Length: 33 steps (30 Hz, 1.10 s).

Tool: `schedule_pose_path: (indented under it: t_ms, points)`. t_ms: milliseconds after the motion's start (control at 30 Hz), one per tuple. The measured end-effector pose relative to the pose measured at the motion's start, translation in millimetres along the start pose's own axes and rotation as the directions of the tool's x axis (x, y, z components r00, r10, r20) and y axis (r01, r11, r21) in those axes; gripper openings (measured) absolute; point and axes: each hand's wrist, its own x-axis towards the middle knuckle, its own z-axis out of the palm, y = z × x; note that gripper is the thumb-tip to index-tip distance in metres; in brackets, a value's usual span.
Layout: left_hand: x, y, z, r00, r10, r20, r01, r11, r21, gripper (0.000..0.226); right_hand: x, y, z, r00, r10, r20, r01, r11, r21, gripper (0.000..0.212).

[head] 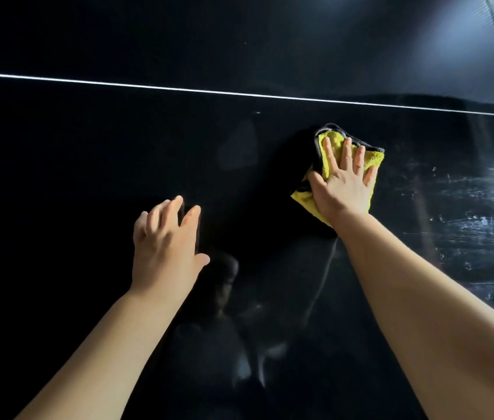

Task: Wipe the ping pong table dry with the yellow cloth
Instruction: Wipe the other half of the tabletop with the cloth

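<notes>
A glossy black ping pong table point(88, 147) fills the view, with a thin white painted line point(179, 90) crossing its far part. The folded yellow microfibre cloth with a dark grey hem point(335, 147) lies on the tabletop just short of that line, right of centre. The right hand point(343, 189) presses flat on it, fingers straight and spread. The left hand point(164, 247) is empty, its fingers loosely spread low over the tabletop; contact is unclear. Pale watery streaks point(467, 225) show toward the tabletop's right side. Wiping probably works best with even palm pressure and overlapping passes toward those streaks, turning the cloth to a dry face once it is damp.
</notes>
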Motion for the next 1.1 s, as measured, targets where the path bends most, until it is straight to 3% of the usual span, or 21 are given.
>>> schedule_pose_path:
  t_ms: [67,200,500,733,967,1033,1100]
  points:
    - [1,-2,0,1.0,-0.002,-0.029,0.002,1.0,-0.016,0.091,0,-23,1,1.0,-0.003,-0.007,0.003,1.0,0.001,0.071]
    - [-5,-9,-1,0.996,-0.014,-0.09,0.01,0.999,-0.053,0.103,-11,-89,6,0.982,-0.187,-0.014,0.186,0.982,-0.037,0.071]
    - [-47,-109,-22,0.943,-0.271,-0.192,0.245,0.958,-0.15,0.089,-60,-244,32,0.869,-0.494,0.033,0.495,0.866,-0.07,0.073]
    - [-76,-170,-44,0.88,-0.43,-0.203,0.405,0.901,-0.156,0.087,-118,-351,53,0.686,-0.718,0.119,0.728,0.68,-0.089,0.071]
    - [-89,-186,-57,0.863,-0.484,-0.149,0.478,0.875,-0.073,0.086,-104,-347,40,0.404,-0.885,0.232,0.914,0.379,-0.144,0.063]
    - [-84,-180,-57,0.868,-0.475,-0.144,0.472,0.88,-0.059,0.086,-92,-335,36,0.417,-0.886,0.203,0.908,0.397,-0.132,0.063]
    - [-77,-171,-54,0.882,-0.447,-0.146,0.446,0.894,-0.042,0.086,-82,-317,36,0.483,-0.863,0.149,0.875,0.47,-0.119,0.065]
